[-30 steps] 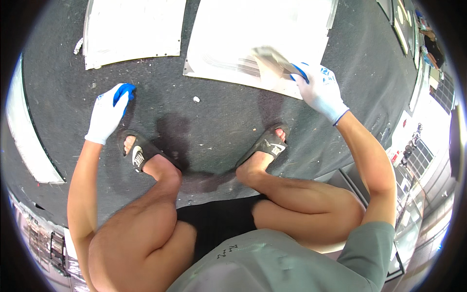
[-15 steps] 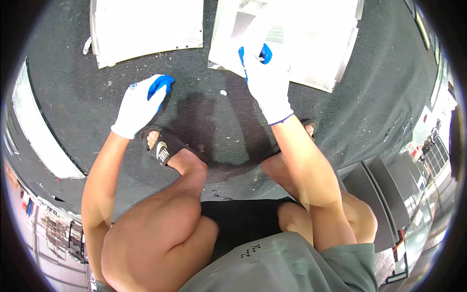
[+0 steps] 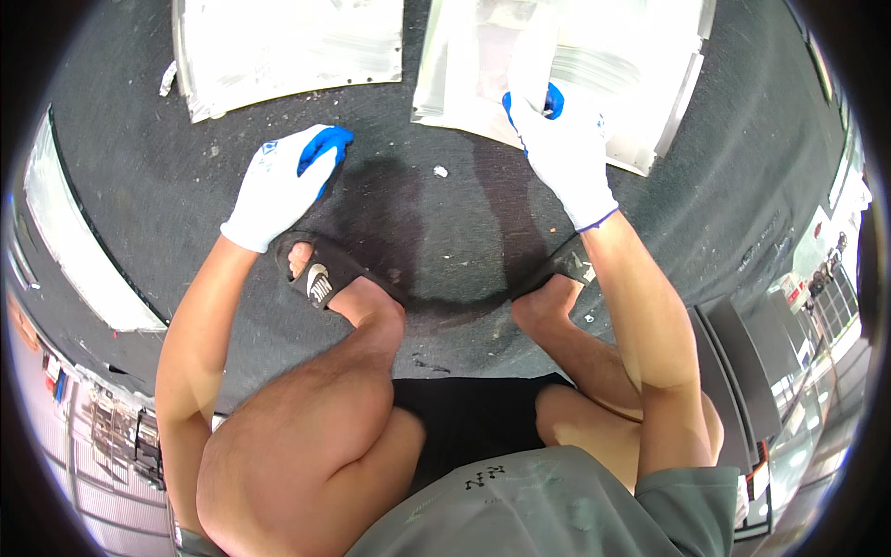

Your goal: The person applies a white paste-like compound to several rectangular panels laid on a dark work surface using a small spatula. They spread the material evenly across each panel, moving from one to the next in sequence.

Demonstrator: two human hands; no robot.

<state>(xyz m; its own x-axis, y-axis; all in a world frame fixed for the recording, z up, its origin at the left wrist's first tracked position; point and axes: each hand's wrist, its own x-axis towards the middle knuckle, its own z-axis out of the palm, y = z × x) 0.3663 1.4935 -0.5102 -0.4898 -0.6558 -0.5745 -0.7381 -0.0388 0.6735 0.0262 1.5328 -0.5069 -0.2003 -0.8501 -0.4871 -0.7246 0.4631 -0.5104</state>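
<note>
From the head camera, looking down at a squatting person, the left hand [image 3: 283,181], in a white glove with blue fingertips, rests on the dark floor [image 3: 408,223] with its fingers pressed together and bent down, holding nothing. The right hand [image 3: 557,144], gloved the same way, lies on the near edge of a pale metal sheet [image 3: 594,56], and whether it pinches or only presses that edge cannot be told. A second sheet [image 3: 288,46] lies just left of it. Black sandals [image 3: 320,274] sit below the hands.
</note>
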